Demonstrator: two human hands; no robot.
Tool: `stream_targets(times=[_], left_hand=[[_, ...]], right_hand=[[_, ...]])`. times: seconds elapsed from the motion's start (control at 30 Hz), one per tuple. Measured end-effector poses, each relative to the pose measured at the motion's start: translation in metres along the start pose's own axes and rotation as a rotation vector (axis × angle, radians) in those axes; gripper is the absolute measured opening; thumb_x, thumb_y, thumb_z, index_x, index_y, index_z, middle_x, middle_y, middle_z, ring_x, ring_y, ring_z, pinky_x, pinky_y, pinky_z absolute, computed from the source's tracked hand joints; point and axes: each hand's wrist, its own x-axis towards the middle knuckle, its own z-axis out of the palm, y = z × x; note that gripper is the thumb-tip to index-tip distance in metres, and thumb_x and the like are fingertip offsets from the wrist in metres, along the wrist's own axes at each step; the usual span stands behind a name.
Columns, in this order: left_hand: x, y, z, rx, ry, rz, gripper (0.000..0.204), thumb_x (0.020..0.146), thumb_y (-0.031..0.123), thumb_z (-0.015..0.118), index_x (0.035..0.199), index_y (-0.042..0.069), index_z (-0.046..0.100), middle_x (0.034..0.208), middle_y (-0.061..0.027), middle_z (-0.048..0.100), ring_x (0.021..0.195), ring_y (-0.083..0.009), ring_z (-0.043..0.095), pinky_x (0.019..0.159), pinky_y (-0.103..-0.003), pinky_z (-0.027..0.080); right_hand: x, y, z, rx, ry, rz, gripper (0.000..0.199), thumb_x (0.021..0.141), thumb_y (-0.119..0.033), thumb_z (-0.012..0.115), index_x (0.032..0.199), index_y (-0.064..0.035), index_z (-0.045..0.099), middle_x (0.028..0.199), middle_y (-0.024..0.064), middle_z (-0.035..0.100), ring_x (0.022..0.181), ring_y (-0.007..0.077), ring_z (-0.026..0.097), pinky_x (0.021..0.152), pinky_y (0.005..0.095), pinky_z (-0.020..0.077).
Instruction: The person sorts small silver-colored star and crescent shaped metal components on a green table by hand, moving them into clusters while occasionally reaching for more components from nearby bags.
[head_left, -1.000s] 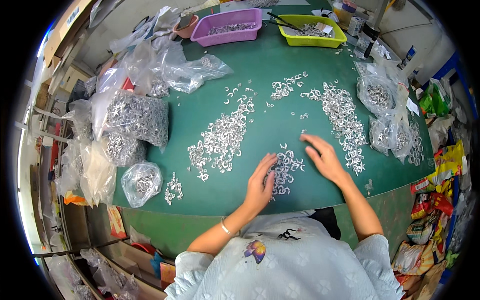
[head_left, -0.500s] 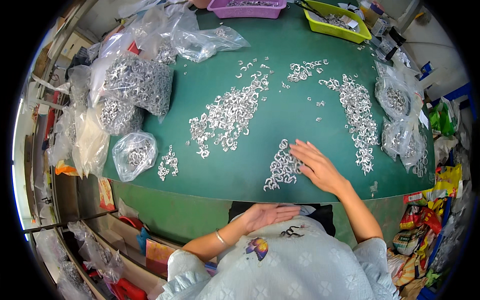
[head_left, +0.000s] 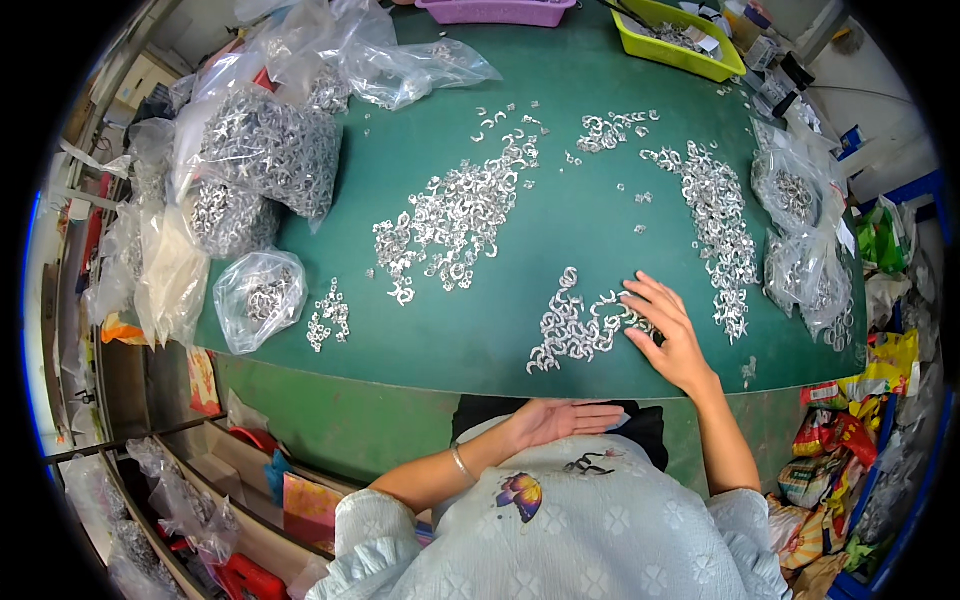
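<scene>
Your right hand [head_left: 668,335], fingers parted and curved, is over the right end of a small pile of silvery crescents [head_left: 575,330] by the counter's [head_left: 450,350] near edge. Your left hand [head_left: 560,424], apart from it, lies palm up, fingers extended, just off that edge. A larger heap [head_left: 460,215] lies left of centre, another long heap [head_left: 720,235] toward the counter's right edge.

No txt legible; print on red pkg [head_left: 848,432] too sm.
</scene>
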Motion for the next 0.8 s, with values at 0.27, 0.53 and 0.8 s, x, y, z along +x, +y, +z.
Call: stream_targets(times=[0.27, 0.53, 0.8], left_hand=[[0.013, 0.002, -0.003, 0.002, -0.072, -0.003, 0.069, 0.098, 0.047, 0.039, 0.147, 0.001, 0.027, 0.15, -0.025, 0.029, 0.141, -0.0355, 0.029, 0.117, -0.046, 0.022], [0.023, -0.003, -0.009, -0.158, -0.106, 0.059, 0.077, 0.094, 0.06, 0.031, 0.144, 0.001, 0.032, 0.145, -0.0271, 0.036, 0.135, -0.0389, 0.036, 0.116, -0.048, 0.024], [0.024, -0.012, -0.032, -0.397, -0.291, 0.07, 0.068, 0.096, 0.055, 0.035, 0.141, 0.004, 0.038, 0.141, -0.0247, 0.043, 0.129, -0.0373, 0.044, 0.108, -0.051, 0.035]], right_hand=[[-0.007, -0.023, 0.004, -0.046, -0.201, -0.064, 0.052, 0.081, -0.018, 0.07, 0.129, -0.0041, 0.053, 0.145, 0.0131, 0.041, 0.138, 0.0337, 0.033, 0.113, 0.0525, 0.0246], [-0.03, -0.048, 0.017, 0.043, -0.143, -0.032, 0.056, 0.076, -0.015, 0.074, 0.127, -0.0008, 0.053, 0.139, 0.0179, 0.044, 0.136, 0.0381, 0.035, 0.111, 0.0519, 0.031], [-0.065, -0.057, 0.043, 0.053, -0.146, -0.176, 0.053, 0.077, -0.014, 0.072, 0.123, 0.0038, 0.054, 0.135, 0.0201, 0.047, 0.132, 0.0385, 0.041, 0.108, 0.0527, 0.0355]])
